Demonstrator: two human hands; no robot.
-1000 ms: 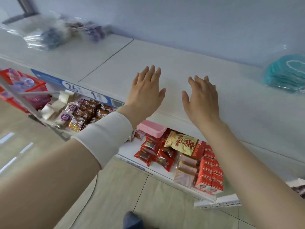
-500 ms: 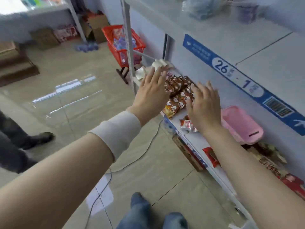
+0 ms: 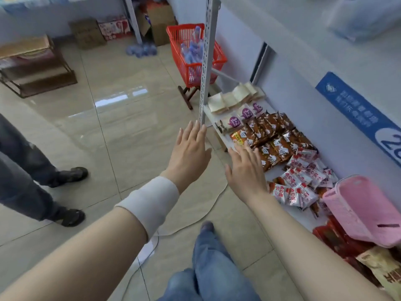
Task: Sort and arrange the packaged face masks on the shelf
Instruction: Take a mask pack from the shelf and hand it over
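Note:
A clear bag of pale blue face masks lies blurred on the white upper shelf at the top right. My left hand is stretched out flat over the floor, fingers straight, holding nothing. My right hand is also flat and holds nothing, its fingertips near the front edge of the lower shelf by the brown snack packets. Both hands are well below and left of the mask bag.
The lower shelf carries white bread packs, red-and-white snack packets and a pink basket. A perforated shelf upright stands ahead, with a red basket behind it. Another person's legs stand at left. A cable crosses the tiled floor.
My view has swung left and down from the upper shelf to the floor and lower shelf. Both hands stay flat and have left the shelf top; they now hover over the floor.

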